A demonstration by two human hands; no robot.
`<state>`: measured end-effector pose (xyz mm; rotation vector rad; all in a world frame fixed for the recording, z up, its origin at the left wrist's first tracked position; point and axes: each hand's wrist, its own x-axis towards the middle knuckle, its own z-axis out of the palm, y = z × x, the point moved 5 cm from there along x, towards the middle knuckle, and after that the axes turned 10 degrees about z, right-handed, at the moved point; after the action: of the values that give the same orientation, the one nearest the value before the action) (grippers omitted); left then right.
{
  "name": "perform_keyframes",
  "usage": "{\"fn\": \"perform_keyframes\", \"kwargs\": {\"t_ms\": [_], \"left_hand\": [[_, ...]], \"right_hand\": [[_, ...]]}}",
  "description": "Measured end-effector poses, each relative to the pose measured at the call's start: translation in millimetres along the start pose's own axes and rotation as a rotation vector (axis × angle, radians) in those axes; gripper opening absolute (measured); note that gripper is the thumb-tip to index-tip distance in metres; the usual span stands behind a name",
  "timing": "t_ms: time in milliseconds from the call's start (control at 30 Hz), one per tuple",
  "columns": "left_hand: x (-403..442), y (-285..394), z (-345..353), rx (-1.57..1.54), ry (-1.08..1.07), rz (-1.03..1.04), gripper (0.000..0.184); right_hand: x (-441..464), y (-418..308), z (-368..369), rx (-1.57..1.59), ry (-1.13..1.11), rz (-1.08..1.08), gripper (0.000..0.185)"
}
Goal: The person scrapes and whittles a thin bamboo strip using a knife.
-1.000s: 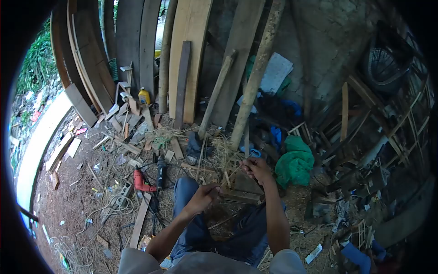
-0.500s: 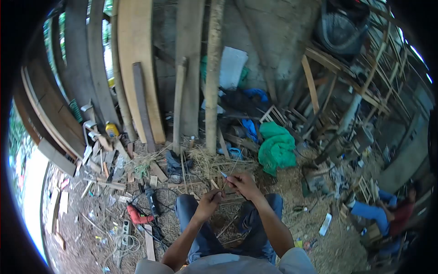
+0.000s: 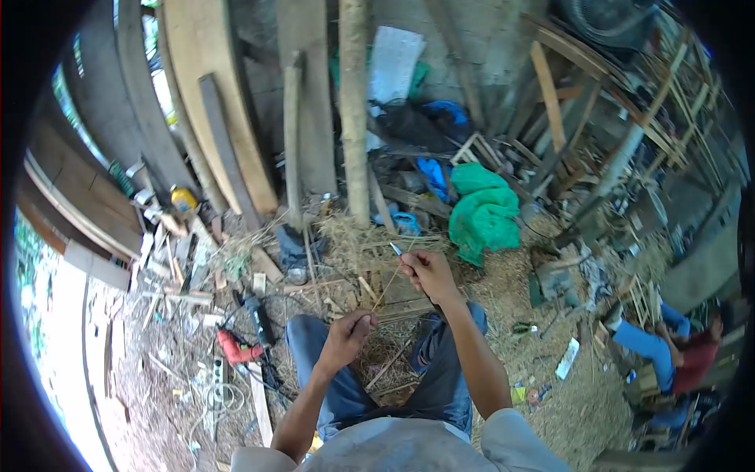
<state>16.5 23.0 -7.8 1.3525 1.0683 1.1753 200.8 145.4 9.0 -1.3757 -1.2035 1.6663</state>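
My right hand [image 3: 429, 275] is closed around a knife [image 3: 395, 248], its short pale blade sticking out past the thumb side and pointing up and left. Lower and to the left, my left hand [image 3: 346, 338] pinches a thin tan strip [image 3: 382, 298], which looks like bamboo or wood. The strip slants from the left fingertips up toward the right hand. Whether the blade touches it is too small to tell. Both hands are in front of my knees, above the littered ground.
A red and black power tool [image 3: 238, 347] and a power strip [image 3: 219, 385] with cables lie at left. A green sack [image 3: 484, 214] sits ahead right. Boards [image 3: 212, 86] and a pole [image 3: 354, 110] stand in front. Another person [image 3: 684, 354] sits at far right.
My hands have moved apart: the right hand with the knife went up and right, the left slightly down and left. More of the strip shows between them. The view has tilted down.
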Motion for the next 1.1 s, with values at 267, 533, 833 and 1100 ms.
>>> {"fn": "perform_keyframes", "kwargs": {"t_ms": [267, 533, 833, 1100], "left_hand": [[-18.9, -4.3, -2.6, 0.027, 0.04, -0.042, 0.017], [-15.5, 0.9, -16.1, 0.147, 0.109, -0.056, 0.016], [-14.3, 3.5, -18.2, 0.262, 0.133, 0.119, 0.014], [-33.6, 28.3, -14.1, 0.346, 0.13, 0.167, 0.012]], "right_hand": [[37.1, 0.8, -29.1, 0.016, 0.091, -0.034, 0.024], [12.1, 2.5, -38.8, 0.275, 0.054, -0.067, 0.026], [-21.4, 15.5, 16.7, -0.013, -0.158, 0.034, 0.036], [-42.3, 3.0, 43.9, 0.12, -0.409, 0.079, 0.024]]}}
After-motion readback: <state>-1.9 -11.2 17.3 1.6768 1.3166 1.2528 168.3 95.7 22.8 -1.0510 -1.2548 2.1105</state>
